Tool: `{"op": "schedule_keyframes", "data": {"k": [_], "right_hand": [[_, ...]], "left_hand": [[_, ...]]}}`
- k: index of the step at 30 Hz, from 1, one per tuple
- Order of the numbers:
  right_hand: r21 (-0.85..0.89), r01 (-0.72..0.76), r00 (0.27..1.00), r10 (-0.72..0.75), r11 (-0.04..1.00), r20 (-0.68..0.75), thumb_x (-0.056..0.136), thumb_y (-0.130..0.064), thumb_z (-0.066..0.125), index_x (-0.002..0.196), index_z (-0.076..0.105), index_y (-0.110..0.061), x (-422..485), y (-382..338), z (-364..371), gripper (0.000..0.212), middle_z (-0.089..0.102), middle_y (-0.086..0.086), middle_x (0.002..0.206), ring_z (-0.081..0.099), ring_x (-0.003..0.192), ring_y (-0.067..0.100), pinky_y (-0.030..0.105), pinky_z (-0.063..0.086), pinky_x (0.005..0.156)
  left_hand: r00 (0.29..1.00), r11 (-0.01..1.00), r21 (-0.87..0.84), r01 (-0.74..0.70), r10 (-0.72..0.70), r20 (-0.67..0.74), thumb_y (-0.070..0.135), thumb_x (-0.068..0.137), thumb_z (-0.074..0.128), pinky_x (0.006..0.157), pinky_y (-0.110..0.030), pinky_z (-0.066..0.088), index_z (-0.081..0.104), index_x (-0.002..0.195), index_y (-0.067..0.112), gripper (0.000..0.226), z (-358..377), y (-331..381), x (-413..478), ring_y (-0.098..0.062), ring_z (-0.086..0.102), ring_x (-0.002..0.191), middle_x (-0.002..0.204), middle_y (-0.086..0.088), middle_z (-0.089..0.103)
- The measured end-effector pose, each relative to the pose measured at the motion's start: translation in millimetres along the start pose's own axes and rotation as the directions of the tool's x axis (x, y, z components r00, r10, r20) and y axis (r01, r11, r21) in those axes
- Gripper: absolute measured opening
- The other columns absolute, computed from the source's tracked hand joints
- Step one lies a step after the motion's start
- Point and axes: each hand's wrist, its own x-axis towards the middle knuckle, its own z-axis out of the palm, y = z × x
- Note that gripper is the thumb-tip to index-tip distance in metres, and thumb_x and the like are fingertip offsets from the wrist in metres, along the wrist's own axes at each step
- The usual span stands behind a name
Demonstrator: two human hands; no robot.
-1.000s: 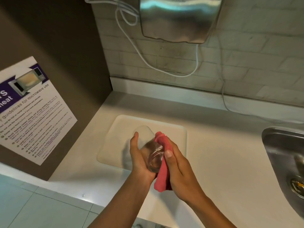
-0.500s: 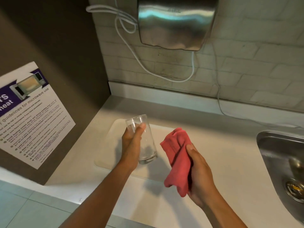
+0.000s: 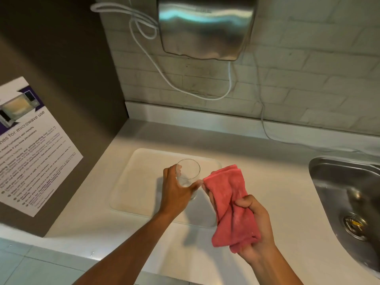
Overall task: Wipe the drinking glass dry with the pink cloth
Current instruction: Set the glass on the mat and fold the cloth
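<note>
A clear drinking glass [image 3: 188, 171] stands upright over the white tray [image 3: 144, 182] on the counter. My left hand [image 3: 176, 190] wraps around its side, fingers on the left and thumb on the right. The folded pink cloth [image 3: 230, 204] hangs from my right hand [image 3: 253, 227], just right of the glass. The cloth's upper corner comes close to my left thumb; whether it touches the glass I cannot tell. The glass's base is hidden behind my left hand.
A steel sink [image 3: 349, 198] with a drain lies at the right. A metal hand dryer [image 3: 205, 27] with a white cable [image 3: 205, 97] hangs on the tiled wall. A microwave notice [image 3: 26, 145] is stuck on the brown side panel at the left.
One second ago the cloth was pressed against the tilted glass between both hands. The hands have since parted, the glass has been turned upright and lowered over the tray, and the cloth hangs apart.
</note>
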Motion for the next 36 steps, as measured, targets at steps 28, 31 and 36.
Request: {"op": "schedule_keyframes", "data": {"k": [28,31,36], "right_hand": [[-0.185,0.103,0.975,-0.063,0.977,0.214,0.039,-0.021,0.088,0.115,0.069,0.009,-11,-16,-7,0.084,0.066,0.029,0.108,0.064,0.09,0.037,0.045,0.051,0.083],[-0.249,0.109,0.98,-0.062,0.962,0.187,0.035,-0.025,0.09,0.107,0.071,0.007,-11,-17,-10,0.081,0.07,0.027,0.098,0.068,0.08,0.035,0.043,0.056,0.072],[-0.385,0.147,0.98,-0.082,0.911,0.182,0.049,-0.018,0.078,0.133,0.059,-0.004,-10,-20,-21,0.087,0.075,0.019,0.109,0.074,0.09,0.031,0.044,0.062,0.073]], "left_hand": [[0.791,0.792,-0.482,0.374,-0.001,0.612,0.048,0.085,0.074,0.082,-0.036,0.057,0.077,0.095,0.023,0.027,-21,92,-80,-0.017,0.07,0.091,0.095,0.001,0.078],[0.73,0.739,-0.493,0.46,0.001,0.683,0.039,0.089,0.077,0.081,-0.033,0.059,0.078,0.104,0.012,0.032,-20,94,-78,-0.023,0.072,0.091,0.094,-0.004,0.078],[0.667,0.659,-0.486,0.574,-0.031,0.745,0.019,0.101,0.067,0.096,-0.036,0.061,0.071,0.131,0.005,0.034,-17,98,-74,-0.027,0.074,0.121,0.126,-0.012,0.08]]}}
